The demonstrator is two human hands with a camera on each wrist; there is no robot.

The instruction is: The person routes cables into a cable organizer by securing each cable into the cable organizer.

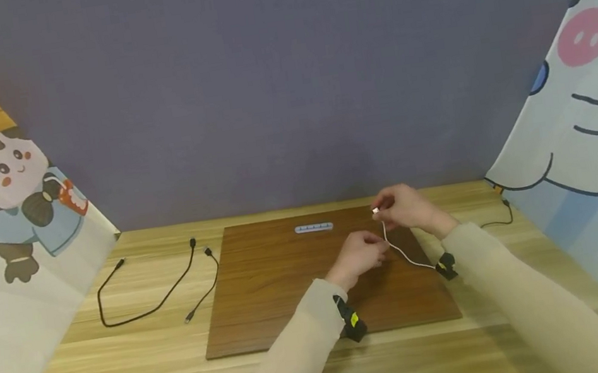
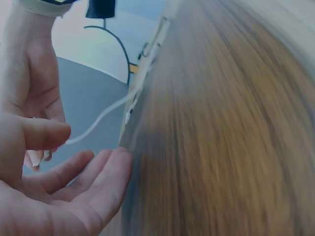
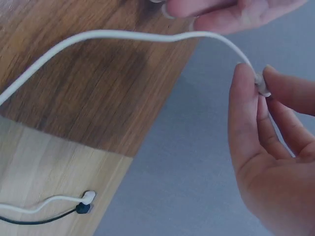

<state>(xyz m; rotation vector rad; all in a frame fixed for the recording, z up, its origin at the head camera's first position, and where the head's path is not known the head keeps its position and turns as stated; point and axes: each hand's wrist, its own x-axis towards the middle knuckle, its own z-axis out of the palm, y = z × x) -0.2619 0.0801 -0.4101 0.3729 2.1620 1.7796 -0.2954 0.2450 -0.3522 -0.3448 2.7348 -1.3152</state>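
Note:
My right hand (image 1: pixel 408 208) is raised over the far right corner of the brown board, pinching the small plug (image 3: pixel 262 86) of a white cable (image 1: pixel 403 254) between thumb and fingertip. From that plug the cable hangs down and runs toward the right wrist. Lower and to the left, my left hand (image 1: pixel 357 253) hovers above the board beside the cable. In the left wrist view its thumb and fingers (image 2: pixel 106 182) are relaxed and apart, with the white cable (image 2: pixel 101 118) passing beyond them. Whether a fingertip brushes the cable I cannot tell.
A pale slotted strip (image 1: pixel 314 228) lies near the back of the brown board (image 1: pixel 257 294). Two black cables (image 1: pixel 150 312) (image 1: pixel 215 281) lie on the wooden table to the left. Another dark cable (image 1: pixel 502 222) is at the right, with a white plug (image 3: pixel 88 197) beside its end.

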